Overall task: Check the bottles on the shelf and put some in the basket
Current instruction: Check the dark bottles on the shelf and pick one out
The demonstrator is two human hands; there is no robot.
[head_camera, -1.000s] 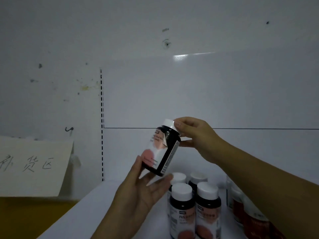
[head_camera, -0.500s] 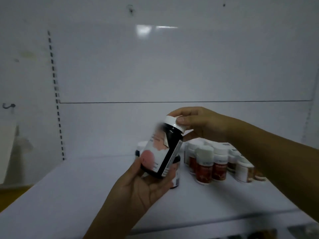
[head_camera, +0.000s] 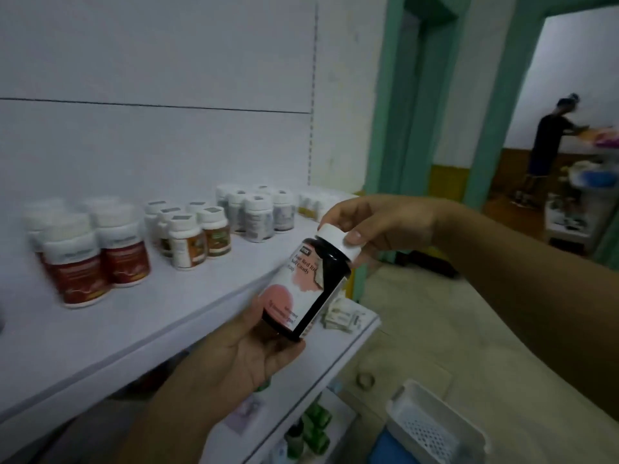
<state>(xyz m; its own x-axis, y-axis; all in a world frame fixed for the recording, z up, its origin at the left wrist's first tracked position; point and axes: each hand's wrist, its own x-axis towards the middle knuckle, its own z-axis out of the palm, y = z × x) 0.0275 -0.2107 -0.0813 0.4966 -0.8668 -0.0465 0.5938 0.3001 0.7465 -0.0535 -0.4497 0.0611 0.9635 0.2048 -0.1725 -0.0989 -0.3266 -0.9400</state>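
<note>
Here, at the far left of the white shelf (head_camera: 134,329), a blurred cluster of red-labelled bottles (head_camera: 83,266) with white caps stands upright. Just to their right sits a group of smaller brown-labelled bottles (head_camera: 196,241), then a group of grey-labelled bottles (head_camera: 258,214) farther along the same board, each group apart from the next.

In front of the shelf edge the left hand (head_camera: 241,356) cups the base of the dark bottle (head_camera: 306,289), thumb laid up along the pink and white label and the other fingers curled under the bottom. The bottle is held in the air, tilted with its top leaning to the right, clear of the shelf. Its label is torn near the shoulder. The right hand (head_camera: 378,222) reaches in from the right and pinches the white cap (head_camera: 338,241), thumb on the near side and fingers curved over the top.

Below, on a lower shelf, lie small white packets (head_camera: 341,316), and lower still stand green bottles (head_camera: 315,426). At the bottom right the white basket (head_camera: 432,430) sits on the floor, well apart from the held bottle. Beyond the green door frame (head_camera: 385,128), a person (head_camera: 546,142) stands in the next room.
</note>
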